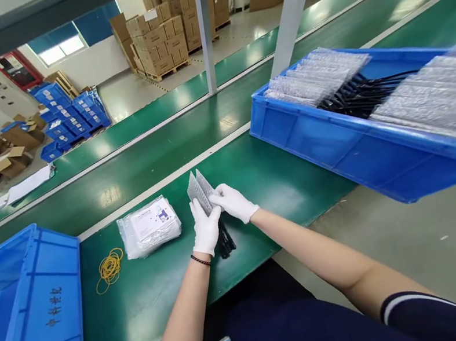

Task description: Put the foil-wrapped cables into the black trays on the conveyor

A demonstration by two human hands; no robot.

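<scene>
A long green belt [257,183] with a smooth, slightly glossy surface runs across a warehouse floor, with stacked cardboard boxes [159,41] and blue crates [72,112] far behind. At the right, a large blue plastic bin [338,145] sits tilted, its near end overhanging the belt edge; it is packed with rows of silvery bubble-wrap pouches [439,95] and black cables [356,96]. At the left edge stands a second blue bin [21,324] (hard-walled, ribbed, with characters on its side). Between them on the belt lie a stack of clear plastic bags [149,226] with printed sheets inside and, just beside it, a loose heap of thin yellow rubber bands [109,268].

Both hands wear white gloves. The left hand [205,230] is closed around a grey bubble-wrap pouch [198,190], held upright near the belt's front edge, with a black cable [225,241] hanging below. The right hand [232,201] pinches the pouch's upper edge with its fingers pressed together.
</scene>
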